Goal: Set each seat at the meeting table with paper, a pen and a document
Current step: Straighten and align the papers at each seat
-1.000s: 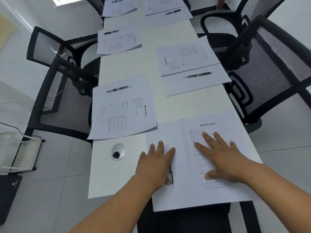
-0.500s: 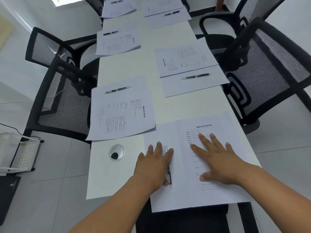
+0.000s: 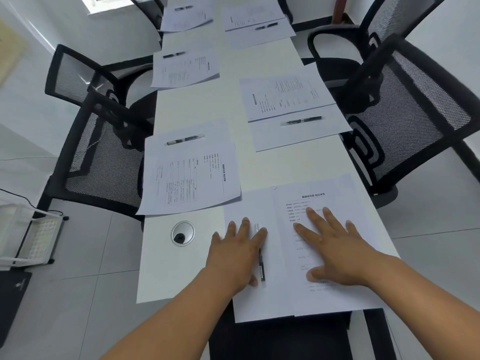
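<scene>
At the near end of the table (image 3: 259,162) we had a blank sheet (image 3: 249,302) left of a document (image 3: 345,203), a pen (image 3: 261,266) on the sheet. Beyond, similar sets lay along both sides, with chairs outside them.

Clearance at the near end of the meeting table (image 3: 197,105)

A bare lane runs up the table centre toward 12 o'clock, bounded by paper sets at 11 o'clock (image 3: 191,175) and 1 o'clock (image 3: 291,100). At 9 o'clock the near corner lies bare around the round cable port (image 3: 183,233). The left hand (image 3: 237,252) and right hand (image 3: 337,252) lie flat on the near sheets, with a pen (image 3: 261,266) between them. Mesh chairs at 10 o'clock (image 3: 104,162) and 2 o'clock (image 3: 405,113) close off both long edges.
</scene>
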Action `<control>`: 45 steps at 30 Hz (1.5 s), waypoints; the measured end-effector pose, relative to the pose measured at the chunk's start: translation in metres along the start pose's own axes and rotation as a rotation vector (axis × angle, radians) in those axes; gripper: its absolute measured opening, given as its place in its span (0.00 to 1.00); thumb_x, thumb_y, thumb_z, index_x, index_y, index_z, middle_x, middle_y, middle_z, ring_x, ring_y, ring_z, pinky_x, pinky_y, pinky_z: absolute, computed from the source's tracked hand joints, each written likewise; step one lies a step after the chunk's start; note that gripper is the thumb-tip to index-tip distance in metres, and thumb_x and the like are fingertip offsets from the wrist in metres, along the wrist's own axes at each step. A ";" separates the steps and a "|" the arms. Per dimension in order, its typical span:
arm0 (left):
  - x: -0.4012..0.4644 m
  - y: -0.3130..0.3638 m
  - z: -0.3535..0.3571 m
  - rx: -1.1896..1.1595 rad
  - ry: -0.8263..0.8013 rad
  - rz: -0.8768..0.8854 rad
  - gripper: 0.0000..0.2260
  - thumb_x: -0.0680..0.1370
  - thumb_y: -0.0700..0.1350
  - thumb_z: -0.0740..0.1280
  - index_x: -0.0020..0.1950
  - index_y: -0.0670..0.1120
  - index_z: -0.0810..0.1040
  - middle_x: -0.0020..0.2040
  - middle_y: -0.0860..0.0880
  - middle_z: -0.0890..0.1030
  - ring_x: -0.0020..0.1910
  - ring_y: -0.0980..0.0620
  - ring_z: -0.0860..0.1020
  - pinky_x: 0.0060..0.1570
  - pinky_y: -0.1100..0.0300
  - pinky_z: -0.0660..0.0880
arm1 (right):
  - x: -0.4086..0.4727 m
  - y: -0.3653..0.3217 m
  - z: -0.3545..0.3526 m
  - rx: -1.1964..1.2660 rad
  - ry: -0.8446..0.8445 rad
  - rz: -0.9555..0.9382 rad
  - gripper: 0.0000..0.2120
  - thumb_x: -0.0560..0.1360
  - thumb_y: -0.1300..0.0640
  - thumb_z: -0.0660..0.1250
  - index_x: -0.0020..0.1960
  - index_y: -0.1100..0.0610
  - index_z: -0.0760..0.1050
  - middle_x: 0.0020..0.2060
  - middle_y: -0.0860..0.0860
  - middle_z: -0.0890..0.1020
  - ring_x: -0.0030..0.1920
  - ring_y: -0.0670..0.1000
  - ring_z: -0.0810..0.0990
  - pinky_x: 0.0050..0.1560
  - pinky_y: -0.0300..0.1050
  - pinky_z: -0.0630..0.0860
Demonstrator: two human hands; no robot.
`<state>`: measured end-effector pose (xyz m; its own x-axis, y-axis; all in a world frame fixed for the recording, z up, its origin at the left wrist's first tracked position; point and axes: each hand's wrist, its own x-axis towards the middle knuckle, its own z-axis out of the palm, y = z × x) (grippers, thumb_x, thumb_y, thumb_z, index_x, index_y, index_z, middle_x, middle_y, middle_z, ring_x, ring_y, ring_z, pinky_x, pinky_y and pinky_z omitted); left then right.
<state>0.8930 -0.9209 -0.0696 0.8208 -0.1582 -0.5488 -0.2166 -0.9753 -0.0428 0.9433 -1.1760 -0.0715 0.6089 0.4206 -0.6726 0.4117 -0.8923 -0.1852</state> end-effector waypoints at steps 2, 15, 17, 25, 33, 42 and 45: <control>-0.005 -0.002 -0.003 0.000 -0.006 -0.009 0.53 0.76 0.57 0.81 0.88 0.58 0.45 0.89 0.45 0.45 0.88 0.36 0.50 0.79 0.33 0.62 | -0.003 -0.001 -0.001 0.003 0.009 0.001 0.53 0.79 0.33 0.69 0.87 0.39 0.33 0.84 0.48 0.26 0.84 0.57 0.25 0.85 0.68 0.41; -0.054 -0.010 -0.049 -0.008 -0.010 -0.058 0.51 0.77 0.62 0.78 0.89 0.58 0.47 0.90 0.45 0.47 0.89 0.38 0.50 0.81 0.32 0.60 | -0.055 -0.027 -0.039 -0.033 0.103 0.030 0.46 0.83 0.33 0.61 0.88 0.42 0.36 0.88 0.49 0.38 0.87 0.58 0.36 0.86 0.65 0.43; -0.067 -0.010 -0.060 -0.005 0.004 -0.061 0.51 0.78 0.62 0.78 0.89 0.58 0.47 0.90 0.45 0.47 0.89 0.38 0.50 0.81 0.33 0.60 | -0.067 -0.035 -0.046 -0.038 0.124 0.027 0.45 0.83 0.33 0.61 0.88 0.43 0.37 0.88 0.50 0.40 0.88 0.58 0.37 0.86 0.64 0.44; -0.120 -0.006 -0.087 -0.020 0.160 -0.078 0.33 0.84 0.64 0.66 0.85 0.54 0.61 0.87 0.45 0.59 0.85 0.40 0.61 0.79 0.39 0.65 | -0.112 -0.070 -0.075 -0.095 0.209 -0.013 0.41 0.84 0.36 0.60 0.89 0.45 0.44 0.89 0.51 0.49 0.88 0.57 0.45 0.86 0.63 0.45; -0.172 -0.007 -0.126 -0.003 0.204 -0.127 0.34 0.86 0.63 0.63 0.88 0.54 0.56 0.90 0.45 0.49 0.89 0.38 0.50 0.83 0.35 0.57 | -0.157 -0.114 -0.109 -0.144 0.326 -0.060 0.39 0.84 0.36 0.61 0.88 0.45 0.47 0.88 0.50 0.53 0.88 0.58 0.48 0.86 0.62 0.49; -0.241 -0.037 -0.143 0.007 0.316 -0.181 0.33 0.85 0.62 0.64 0.87 0.56 0.56 0.89 0.45 0.53 0.88 0.38 0.52 0.81 0.34 0.60 | -0.204 -0.187 -0.134 -0.245 0.460 -0.078 0.35 0.83 0.36 0.62 0.85 0.46 0.55 0.82 0.51 0.64 0.83 0.58 0.59 0.82 0.62 0.59; -0.269 -0.054 -0.145 -0.001 0.357 -0.189 0.33 0.85 0.62 0.64 0.87 0.56 0.56 0.89 0.45 0.53 0.88 0.38 0.53 0.80 0.33 0.61 | -0.218 -0.218 -0.140 -0.249 0.480 -0.076 0.36 0.83 0.36 0.63 0.85 0.47 0.55 0.82 0.51 0.65 0.83 0.58 0.60 0.82 0.61 0.59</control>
<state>0.7600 -0.8477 0.2013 0.9782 -0.0191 -0.2067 -0.0436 -0.9925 -0.1146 0.8155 -1.0499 0.2159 0.7885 0.5617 -0.2503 0.5790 -0.8153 -0.0058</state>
